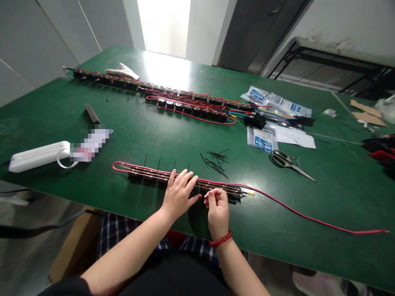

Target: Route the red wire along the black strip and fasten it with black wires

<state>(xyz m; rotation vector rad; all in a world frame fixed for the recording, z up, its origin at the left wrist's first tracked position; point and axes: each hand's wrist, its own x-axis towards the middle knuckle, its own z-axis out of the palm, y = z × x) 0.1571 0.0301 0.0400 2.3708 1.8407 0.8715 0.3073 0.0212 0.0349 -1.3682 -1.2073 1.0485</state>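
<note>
A long black strip of modules with copper-coloured rods (148,174) lies along the table in front of me. A red wire (293,207) loops round its left end, runs along its top and trails off to the right. Several thin black ties (159,163) stick up from the strip's far side. My left hand (179,195) rests on the strip's middle with its fingers spread. Close by on the right, my right hand (217,207) has thumb and fingertips pinched together at the strip's near edge; whatever they hold is hidden. Beyond the strip lies a loose pile of thin black ties (216,162).
Longer wired strips (191,111) lie across the back. Scissors (290,164) and plastic bags (262,137) are on the right. At the left are a white power strip (40,156), a blurred-out object (92,144) and a grey bar (91,114). A white glove (123,70) lies farther back.
</note>
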